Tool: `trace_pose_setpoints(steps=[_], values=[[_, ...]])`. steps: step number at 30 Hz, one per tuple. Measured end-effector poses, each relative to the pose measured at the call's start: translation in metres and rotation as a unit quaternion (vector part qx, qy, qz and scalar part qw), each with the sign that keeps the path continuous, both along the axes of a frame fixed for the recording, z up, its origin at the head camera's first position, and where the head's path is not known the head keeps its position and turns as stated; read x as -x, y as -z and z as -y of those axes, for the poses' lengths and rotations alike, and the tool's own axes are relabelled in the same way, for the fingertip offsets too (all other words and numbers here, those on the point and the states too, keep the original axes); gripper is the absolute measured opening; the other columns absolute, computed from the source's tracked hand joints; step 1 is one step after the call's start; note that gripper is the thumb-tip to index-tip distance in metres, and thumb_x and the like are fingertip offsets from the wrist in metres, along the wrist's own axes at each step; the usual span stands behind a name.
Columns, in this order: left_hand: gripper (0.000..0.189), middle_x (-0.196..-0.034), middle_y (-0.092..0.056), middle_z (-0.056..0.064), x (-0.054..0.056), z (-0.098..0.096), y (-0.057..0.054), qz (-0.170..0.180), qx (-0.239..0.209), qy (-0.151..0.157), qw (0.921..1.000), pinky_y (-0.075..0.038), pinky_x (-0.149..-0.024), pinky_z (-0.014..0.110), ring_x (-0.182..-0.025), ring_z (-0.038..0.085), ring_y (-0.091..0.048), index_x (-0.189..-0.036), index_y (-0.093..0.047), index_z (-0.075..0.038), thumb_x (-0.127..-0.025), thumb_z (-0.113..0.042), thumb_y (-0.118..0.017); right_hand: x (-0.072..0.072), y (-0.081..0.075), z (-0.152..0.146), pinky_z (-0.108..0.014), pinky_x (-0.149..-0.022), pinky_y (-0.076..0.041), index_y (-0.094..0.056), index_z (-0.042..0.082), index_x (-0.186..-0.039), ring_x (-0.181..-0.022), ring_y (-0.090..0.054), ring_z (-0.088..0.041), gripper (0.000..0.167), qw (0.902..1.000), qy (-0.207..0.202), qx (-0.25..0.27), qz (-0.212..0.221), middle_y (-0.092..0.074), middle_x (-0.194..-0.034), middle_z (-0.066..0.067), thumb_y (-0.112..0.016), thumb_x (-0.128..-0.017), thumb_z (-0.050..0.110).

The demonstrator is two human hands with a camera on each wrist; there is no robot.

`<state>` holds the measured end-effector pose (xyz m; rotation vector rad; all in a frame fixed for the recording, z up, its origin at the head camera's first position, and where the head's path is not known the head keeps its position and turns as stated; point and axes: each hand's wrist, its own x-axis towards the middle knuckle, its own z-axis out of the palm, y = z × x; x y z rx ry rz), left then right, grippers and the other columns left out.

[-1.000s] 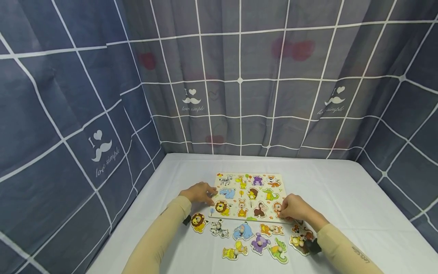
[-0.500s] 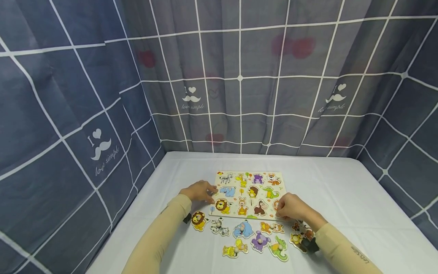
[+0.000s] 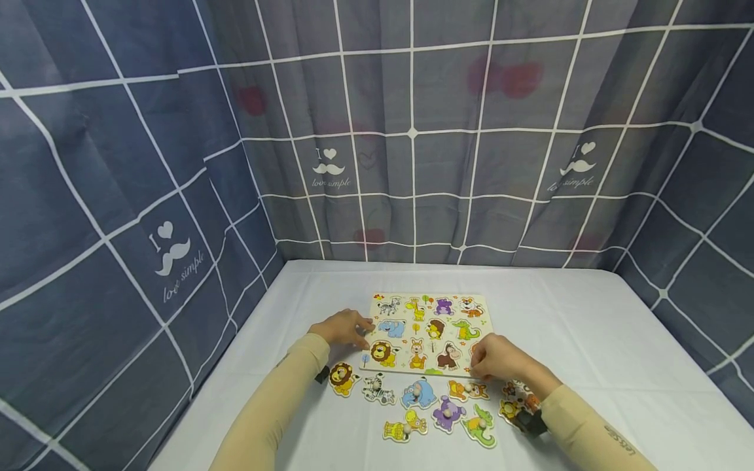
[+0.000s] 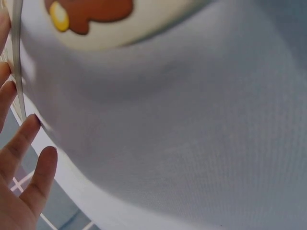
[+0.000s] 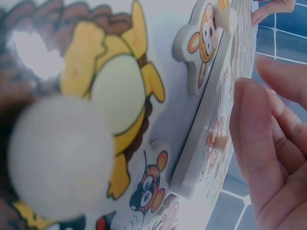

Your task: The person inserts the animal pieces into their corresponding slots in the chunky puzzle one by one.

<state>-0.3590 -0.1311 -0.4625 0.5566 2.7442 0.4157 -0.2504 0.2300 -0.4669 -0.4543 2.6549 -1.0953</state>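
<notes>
A wooden animal peg puzzle board (image 3: 406, 370) lies on the white table. My left hand (image 3: 343, 328) rests at its left edge, fingers spread and extended, with the fingertips along the edge in the left wrist view. Over the board's front right corner, my right hand (image 3: 501, 356) has thumb and fingers loosely bent. In the right wrist view they stand apart from the wooden knob (image 5: 219, 142) of an orange piece set in that corner. Loose knobbed pieces lie in front, among them a kangaroo (image 3: 468, 391) and a hedgehog (image 5: 117, 91) under the right wrist.
More loose pieces lie near the board: a lion (image 3: 341, 379), a zebra (image 3: 377, 390), an elephant (image 3: 418, 394), a giraffe (image 3: 405, 428), a hippo (image 3: 448, 414) and a crocodile (image 3: 480, 428). A tiger (image 5: 148, 187) is close to the right wrist. Checked curtains (image 3: 377, 157) surround the table.
My right hand has shifted slightly left over the board's front right corner, covering more of the orange animal there. The left hand has stayed at the board's left edge.
</notes>
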Motion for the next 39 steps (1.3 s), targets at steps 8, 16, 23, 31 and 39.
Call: trace_pose_setpoints(steps=[8, 16, 23, 31, 39], values=[[0.054, -0.146, -0.056, -0.013, -0.0019, 0.0005, 0.0004, 0.003, 0.001, -0.004, 1.0000, -0.038, -0.119, 0.046, -0.139, 0.027, -0.048, -0.128, -0.069, -0.025, -0.077, -0.035, -0.085, -0.0039, 0.0015, 0.0027, -0.025, -0.052, -0.054, -0.072, 0.004, -0.075, -0.060, -0.062, -0.013, 0.007, 0.9993, -0.033, 0.014, -0.004, -0.068, -0.070, -0.001, -0.077, -0.075, -0.001], [0.054, -0.147, -0.056, -0.013, -0.0029, 0.0002, 0.0003, 0.001, 0.008, -0.001, 1.0000, -0.037, -0.119, 0.045, -0.140, 0.026, -0.047, -0.129, -0.069, -0.025, -0.078, -0.036, -0.084, -0.0066, 0.0004, 0.0047, -0.026, -0.055, -0.056, -0.074, 0.001, -0.083, -0.063, -0.065, -0.015, 0.009, 0.9986, -0.049, 0.011, 0.016, -0.071, -0.078, -0.002, -0.079, -0.076, -0.002], [0.055, -0.147, -0.055, -0.013, -0.0004, 0.0011, 0.0027, -0.001, 0.008, 0.002, 1.0000, -0.037, -0.120, 0.045, -0.139, 0.025, -0.047, -0.129, -0.069, -0.026, -0.078, -0.037, -0.084, -0.0080, 0.0006, 0.0061, -0.027, -0.055, -0.058, -0.073, 0.001, -0.082, -0.063, -0.067, -0.015, 0.010, 0.9985, -0.049, 0.016, 0.020, -0.070, -0.077, -0.003, -0.080, -0.076, -0.002], [0.055, -0.147, -0.056, -0.014, 0.0008, 0.0004, 0.0022, -0.001, 0.008, 0.001, 1.0000, -0.038, -0.119, 0.046, -0.139, 0.025, -0.047, -0.129, -0.069, -0.026, -0.078, -0.037, -0.084, -0.0089, 0.0012, 0.0078, -0.024, -0.053, -0.055, -0.074, 0.000, -0.082, -0.062, -0.066, -0.014, 0.008, 0.9979, -0.063, 0.015, 0.007, -0.070, -0.078, -0.002, -0.080, -0.076, -0.001], [0.054, -0.147, -0.055, -0.013, -0.0013, -0.0002, -0.0007, 0.002, 0.010, -0.005, 0.9999, -0.038, -0.118, 0.046, -0.139, 0.025, -0.048, -0.129, -0.068, -0.027, -0.078, -0.036, -0.084, -0.0094, 0.0020, 0.0103, -0.022, -0.051, -0.050, -0.073, 0.004, -0.077, -0.060, -0.061, -0.011, 0.009, 0.9982, -0.059, -0.001, -0.006, -0.068, -0.074, 0.001, -0.081, -0.075, 0.001]])
